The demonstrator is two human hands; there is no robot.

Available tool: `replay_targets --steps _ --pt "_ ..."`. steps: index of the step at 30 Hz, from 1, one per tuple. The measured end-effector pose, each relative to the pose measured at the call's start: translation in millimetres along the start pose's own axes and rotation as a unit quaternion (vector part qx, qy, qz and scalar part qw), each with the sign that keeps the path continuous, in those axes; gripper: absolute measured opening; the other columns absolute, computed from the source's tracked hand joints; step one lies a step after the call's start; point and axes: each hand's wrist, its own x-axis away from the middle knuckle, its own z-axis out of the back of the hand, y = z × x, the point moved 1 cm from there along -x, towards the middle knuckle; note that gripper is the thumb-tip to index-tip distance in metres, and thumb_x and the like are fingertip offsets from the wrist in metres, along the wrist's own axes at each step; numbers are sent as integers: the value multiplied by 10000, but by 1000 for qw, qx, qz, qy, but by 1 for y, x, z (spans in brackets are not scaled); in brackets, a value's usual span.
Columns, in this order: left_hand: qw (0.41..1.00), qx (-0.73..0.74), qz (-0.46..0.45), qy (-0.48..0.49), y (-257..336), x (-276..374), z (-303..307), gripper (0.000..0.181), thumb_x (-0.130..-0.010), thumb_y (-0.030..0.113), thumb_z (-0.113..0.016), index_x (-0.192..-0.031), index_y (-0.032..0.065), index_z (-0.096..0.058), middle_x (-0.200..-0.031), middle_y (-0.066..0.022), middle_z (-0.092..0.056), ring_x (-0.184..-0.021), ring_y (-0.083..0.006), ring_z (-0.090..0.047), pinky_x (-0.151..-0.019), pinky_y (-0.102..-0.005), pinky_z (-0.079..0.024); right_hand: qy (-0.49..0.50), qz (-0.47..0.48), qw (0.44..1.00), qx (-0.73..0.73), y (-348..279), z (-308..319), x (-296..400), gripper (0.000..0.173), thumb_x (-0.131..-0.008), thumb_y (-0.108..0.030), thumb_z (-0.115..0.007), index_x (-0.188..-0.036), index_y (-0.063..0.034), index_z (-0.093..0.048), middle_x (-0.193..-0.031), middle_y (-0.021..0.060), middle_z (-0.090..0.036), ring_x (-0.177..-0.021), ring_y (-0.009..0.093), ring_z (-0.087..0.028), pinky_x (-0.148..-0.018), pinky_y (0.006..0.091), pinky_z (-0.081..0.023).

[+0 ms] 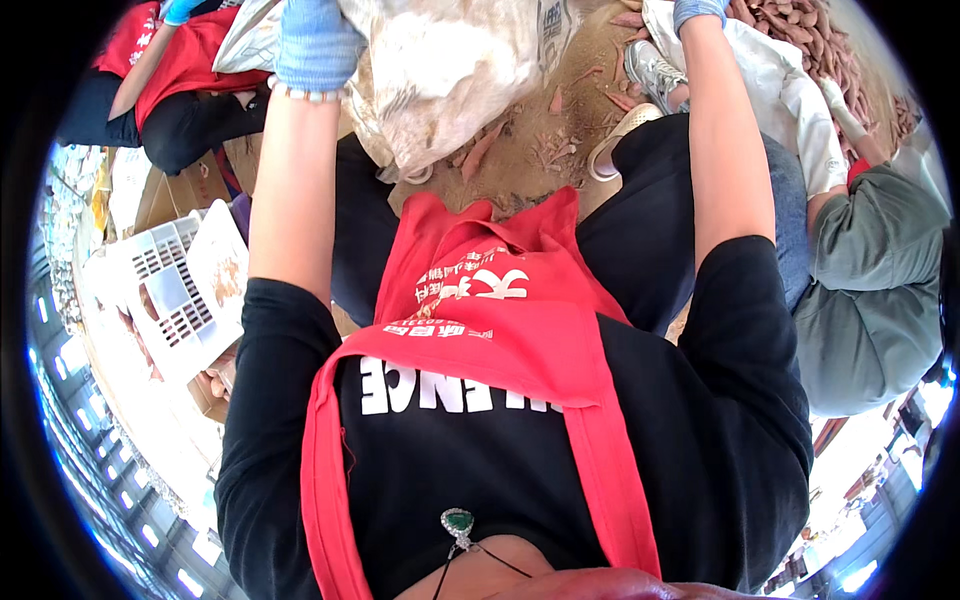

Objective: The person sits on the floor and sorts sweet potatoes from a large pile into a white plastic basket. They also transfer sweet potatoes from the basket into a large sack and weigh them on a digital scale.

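Observation:
My left hand [316,46], in a blue knit glove with a beaded bracelet at the wrist, reaches to the top edge of the picture. It lies against the left side of a dirty white woven sack [450,82]; its fingers are out of view. Only the cuff and a small part of my right hand [700,9], also gloved in blue, show at the top edge. Near it are a white sheet or sack [757,67] and a heap of sweet potatoes [795,30]. What either hand holds is hidden.
Loose sweet potatoes and scraps [555,146] lie on the brown floor between my legs. A white plastic crate [176,292] stands at left beside a cardboard box [176,191]. One person in a red apron [176,67] sits at left, another in grey-green clothing [870,292] at right.

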Motion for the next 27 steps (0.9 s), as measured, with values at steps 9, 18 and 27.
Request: replay_targets --steps 9,18,27 --pt "936 117 276 186 -79 79 180 346 -783 148 -595 -1113 65 -528 -1082 -52 -576 -1008 -202 -534 -894 -353 -408 -225 -139 962 -70 59 -45 19 209 -733 -176 -665 -890 -44 -622 -751 30 -609 -647 153 -539 -606 279 -449" --pt "810 -580 -73 54 10 57 92 602 -693 78 -701 -1216 5 -413 -1169 -124 -466 -1045 -174 -460 -889 -286 -384 -64 310 948 22 -66 -88 111 176 -749 -211 -618 -793 -41 -608 -734 130 -571 -691 293 -531 -629 358 -423" --pt "658 -700 -149 -234 -69 51 45 501 -702 212 -688 -1126 31 -492 -1025 -134 -574 -986 -183 -535 -905 -312 -411 -303 488 805 150 -90 -75 181 364 -753 -395 -572 -906 -69 -623 -853 141 -611 -858 312 -570 -740 355 -455"
